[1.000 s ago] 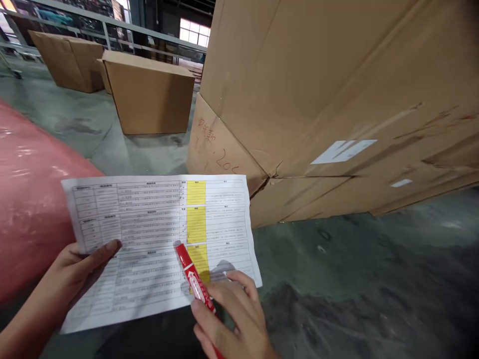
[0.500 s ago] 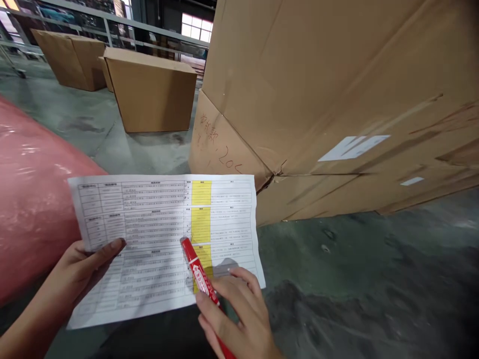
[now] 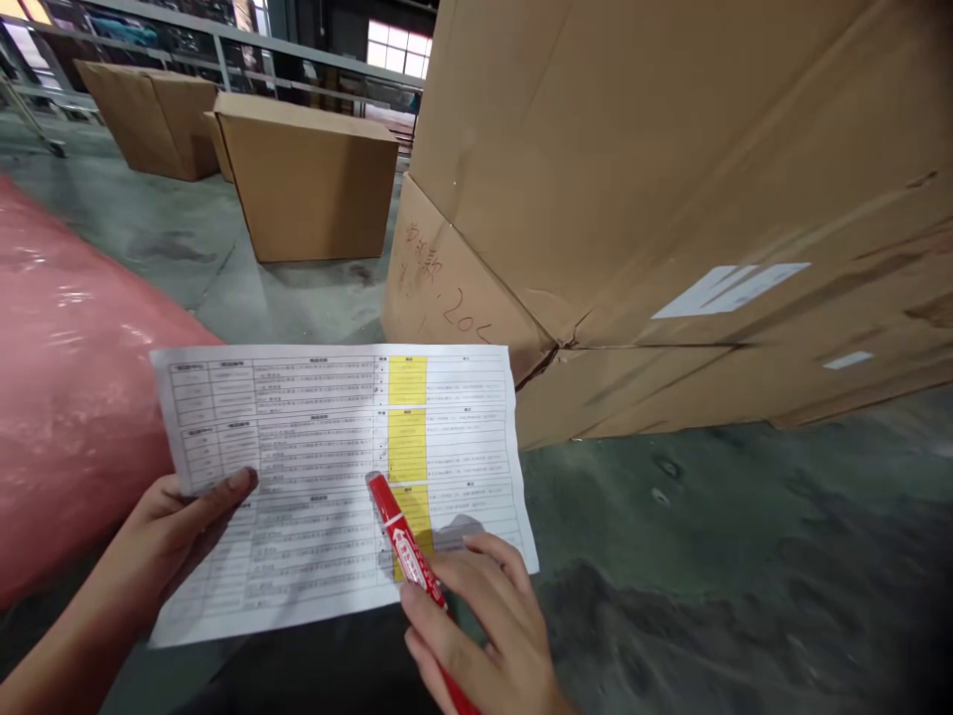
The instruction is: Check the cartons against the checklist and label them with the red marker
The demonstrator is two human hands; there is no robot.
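Observation:
A printed sheet of paper [image 3: 320, 437] with tables and a column of yellow cells is held level in front of me. My left hand [image 3: 175, 531] grips its left edge, thumb on top. My right hand [image 3: 483, 626] is closed around a red marker [image 3: 406, 546] whose capped end rests on the sheet by the lowest yellow cell; the fingertips touch the paper's lower right part. Just behind the sheet stands a very large brown cardboard box [image 3: 670, 199] with red handwriting on its near corner face and white labels on its side.
A pink plastic-wrapped bulk [image 3: 67, 397] fills the left side. Two smaller cardboard boxes [image 3: 313, 184] [image 3: 149, 119] stand farther back on the grey-green concrete floor [image 3: 707, 556]. Metal racks and a window line the far wall.
The sheet, marker and both hands have drifted slightly to the right in view. The grips are the same.

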